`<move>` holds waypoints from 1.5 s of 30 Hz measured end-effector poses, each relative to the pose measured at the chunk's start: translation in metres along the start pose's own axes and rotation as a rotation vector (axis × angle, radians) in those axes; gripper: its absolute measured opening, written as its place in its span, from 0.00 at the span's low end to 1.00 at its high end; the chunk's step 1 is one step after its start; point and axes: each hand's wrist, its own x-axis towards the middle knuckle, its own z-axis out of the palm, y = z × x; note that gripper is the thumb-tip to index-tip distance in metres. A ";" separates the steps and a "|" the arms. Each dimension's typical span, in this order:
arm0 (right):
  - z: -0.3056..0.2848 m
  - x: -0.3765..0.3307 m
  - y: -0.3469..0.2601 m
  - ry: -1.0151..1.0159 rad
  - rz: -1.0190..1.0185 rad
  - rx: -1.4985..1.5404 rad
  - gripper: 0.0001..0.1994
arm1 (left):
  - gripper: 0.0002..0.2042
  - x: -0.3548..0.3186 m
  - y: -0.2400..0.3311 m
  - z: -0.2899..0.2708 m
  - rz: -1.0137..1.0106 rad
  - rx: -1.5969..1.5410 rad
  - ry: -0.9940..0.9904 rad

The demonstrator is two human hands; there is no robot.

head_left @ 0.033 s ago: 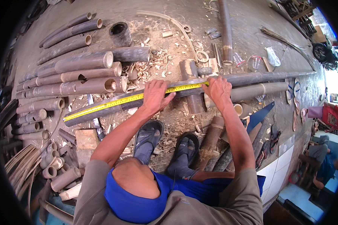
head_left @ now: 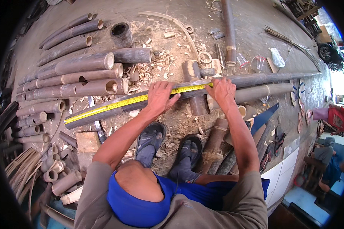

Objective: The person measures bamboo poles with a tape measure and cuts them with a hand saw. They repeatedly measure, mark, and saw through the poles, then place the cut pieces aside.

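A long dark bamboo pole (head_left: 256,79) lies slantwise in front of me, over a short thick bamboo piece (head_left: 198,104). A yellow tape measure (head_left: 122,102) is stretched along it from its left end to my hands. My left hand (head_left: 161,96) is closed over pole and tape, its thumb pointing right along the near side. Further right, my right hand (head_left: 223,91) grips the tape's right end against the pole, thumb on the near side. My left palm hides part of the tape.
Cut bamboo tubes (head_left: 84,87) lie stacked at left, with shorter pieces and thin strips nearer. A blue-bladed saw (head_left: 264,119) rests beside my right forearm. Wood shavings (head_left: 172,149) surround my feet. A black pot (head_left: 120,35) stands beyond. Another person (head_left: 332,170) sits at far right.
My left hand has shifted very slightly to the right along the pole. My right hand, the tape and the pole look unmoved.
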 end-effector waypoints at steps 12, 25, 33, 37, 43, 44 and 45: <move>0.008 0.009 0.002 -0.012 0.068 -0.001 0.24 | 0.27 0.054 0.044 0.041 -0.087 0.016 -0.136; -0.001 0.001 0.001 -0.051 0.109 0.061 0.23 | 0.29 0.058 0.050 0.044 -0.189 -0.020 -0.157; -0.001 0.002 0.002 -0.055 0.108 0.061 0.23 | 0.26 0.062 0.054 0.044 -0.186 0.024 -0.120; -0.004 0.003 0.001 -0.056 0.114 0.058 0.24 | 0.26 0.062 0.052 0.044 -0.184 0.037 -0.131; 0.000 0.009 0.010 -0.084 0.066 0.100 0.23 | 0.28 0.063 0.055 0.043 -0.192 0.065 -0.184; 0.002 0.011 0.018 -0.077 0.041 0.130 0.22 | 0.29 0.061 0.057 0.045 -0.172 0.094 -0.162; 0.001 0.014 0.022 -0.071 0.012 0.162 0.22 | 0.30 0.060 0.057 0.046 -0.158 0.125 -0.140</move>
